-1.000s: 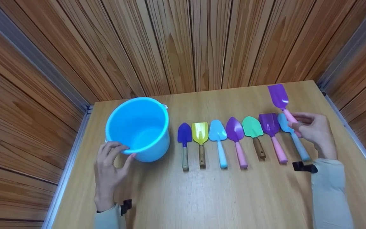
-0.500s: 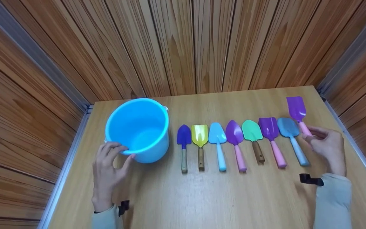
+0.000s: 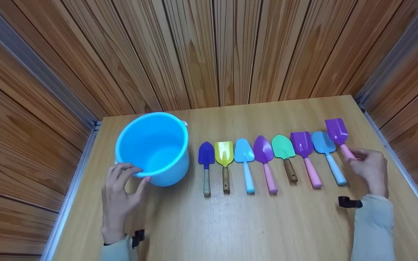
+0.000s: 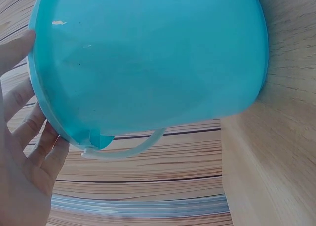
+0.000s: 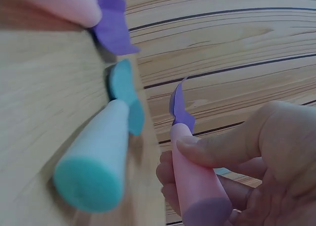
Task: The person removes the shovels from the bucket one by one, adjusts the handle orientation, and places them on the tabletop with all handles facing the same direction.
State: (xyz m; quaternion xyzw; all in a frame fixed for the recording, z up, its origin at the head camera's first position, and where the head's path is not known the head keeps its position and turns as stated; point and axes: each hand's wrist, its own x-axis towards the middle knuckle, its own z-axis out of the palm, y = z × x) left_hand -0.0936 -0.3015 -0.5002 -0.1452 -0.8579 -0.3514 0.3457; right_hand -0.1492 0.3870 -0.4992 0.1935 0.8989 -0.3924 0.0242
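Note:
At the right end of a row of toy shovels, my right hand point(image 3: 370, 168) holds a purple shovel point(image 3: 336, 131) by its pink handle. In the right wrist view, thumb and fingers wrap that pink handle point(image 5: 195, 181). Just left of it lies a blue shovel point(image 3: 324, 142) with a light blue handle. My left hand point(image 3: 120, 199) pinches the near rim of a light blue bucket point(image 3: 172, 170), thumb outside and fingers over the edge. The bucket stands upright, its inside bare. In the left wrist view the bucket's white handle point(image 4: 128, 152) hangs at its side.
Several more shovels lie side by side on the wooden table point(image 3: 230, 224): dark blue point(image 3: 206, 154), yellow point(image 3: 224, 152), light blue point(image 3: 244, 150), pointed purple point(image 3: 263, 149), green point(image 3: 283, 146) and square purple point(image 3: 302, 143). Wood-panelled walls point(image 3: 201, 54) enclose the back and sides.
My right hand has carried the purple shovel rightward and lower, from over the blue shovel to beside it, at the row's end. My left hand has stayed on the bucket rim.

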